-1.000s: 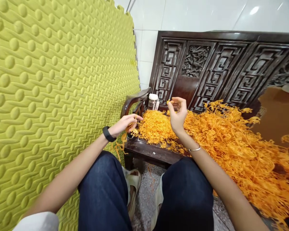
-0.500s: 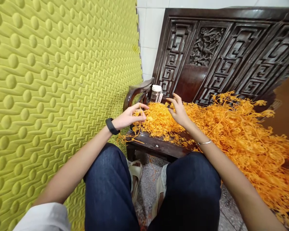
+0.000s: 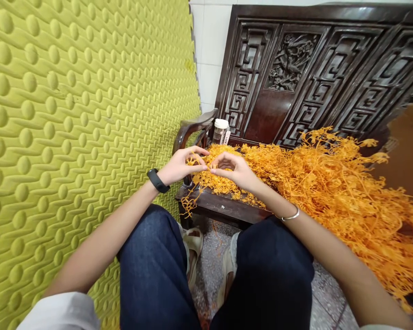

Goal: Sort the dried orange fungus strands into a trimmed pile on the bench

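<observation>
My left hand (image 3: 179,167), with a black band on the wrist, pinches an orange plastic sprig (image 3: 190,204) whose thin branches dangle below the palm over the bench's front edge. Fingertip to fingertip with it is my right hand (image 3: 239,173), its thumb and index finger closed on a small end of the same sprig. A heap of small orange pieces (image 3: 220,185) lies on the seat right under both hands. Further right, a large tangled pile of long orange sprigs (image 3: 333,197) spreads over the bench.
A dark carved wooden bench (image 3: 206,206) stands before my knees. By its armrest (image 3: 182,135) is a clear jar with a white lid (image 3: 221,124). Yellow-green foam matting (image 3: 89,137) rises on the left. Brown cardboard (image 3: 408,146) leans at the right.
My right hand has come down and left from above the heap to meet my left hand, and its fingers have closed. The left hand keeps its sprig, barely shifting.
</observation>
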{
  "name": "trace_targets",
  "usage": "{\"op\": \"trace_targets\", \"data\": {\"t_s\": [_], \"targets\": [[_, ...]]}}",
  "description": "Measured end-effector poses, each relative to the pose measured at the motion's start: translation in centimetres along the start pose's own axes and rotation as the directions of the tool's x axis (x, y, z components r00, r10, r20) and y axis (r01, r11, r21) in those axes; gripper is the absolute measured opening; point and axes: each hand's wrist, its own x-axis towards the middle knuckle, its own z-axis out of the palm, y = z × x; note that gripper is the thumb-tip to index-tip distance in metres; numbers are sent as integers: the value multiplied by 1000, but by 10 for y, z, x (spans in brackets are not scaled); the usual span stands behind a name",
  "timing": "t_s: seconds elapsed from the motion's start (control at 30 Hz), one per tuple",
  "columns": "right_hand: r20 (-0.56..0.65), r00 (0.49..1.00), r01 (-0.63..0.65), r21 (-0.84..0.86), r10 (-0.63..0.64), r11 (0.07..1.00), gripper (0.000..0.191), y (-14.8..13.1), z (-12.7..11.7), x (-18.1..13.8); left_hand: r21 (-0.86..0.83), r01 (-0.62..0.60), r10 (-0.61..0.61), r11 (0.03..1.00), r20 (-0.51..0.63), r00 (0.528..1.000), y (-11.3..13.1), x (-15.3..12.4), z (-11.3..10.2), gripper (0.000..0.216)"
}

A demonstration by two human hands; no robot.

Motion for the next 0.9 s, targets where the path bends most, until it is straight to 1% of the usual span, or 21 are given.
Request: {"op": "trace_targets", "data": {"t_s": [0.07,0.13,0.2,0.27,0.37,0.43,0.53,0.63,0.7,0.77,0.83,0.9], "targets": [[-30,999,46,55,-44,997,25,2,0,1,-6,17,-17,1000,10,1000,1,-1,0,36],[-42,995,90,69,-87,994,24,3,2,3,-32,43,-42,999,27,999,4,-1,2,28],[-53,992,117,57,-114,991,23,3,4,3,-76,75,-72,994,42,996,6,-2,5,20],[-76,989,131,37,-128,991,21,3,5,4,-94,102,-97,990,53,994,8,-2,7,18],[-111,984,139,3,-138,990,18,2,5,4,-39,104,-101,994,60,993,8,-1,10,21],[-102,987,123,2,-123,992,21,2,4,4,4,77,-77,997,52,996,6,0,10,23],[-74,995,62,35,-60,997,30,3,4,3,40,26,-27,999,20,999,4,1,8,23],[-34,999,-23,99,26,995,31,4,9,3,92,-2,4,996,-19,1000,4,1,6,21],[-18,998,-57,134,60,989,30,4,12,2,114,-26,29,993,-24,999,6,0,5,21],[-54,996,-60,155,69,986,26,3,13,2,119,-47,49,992,-14,999,7,-1,5,20],[-121,990,-55,155,74,986,23,1,12,3,119,-53,54,991,-11,998,8,-1,5,21],[-174,982,-53,152,79,987,25,0,9,4,110,-40,42,993,-19,999,8,-1,7,23]]}}
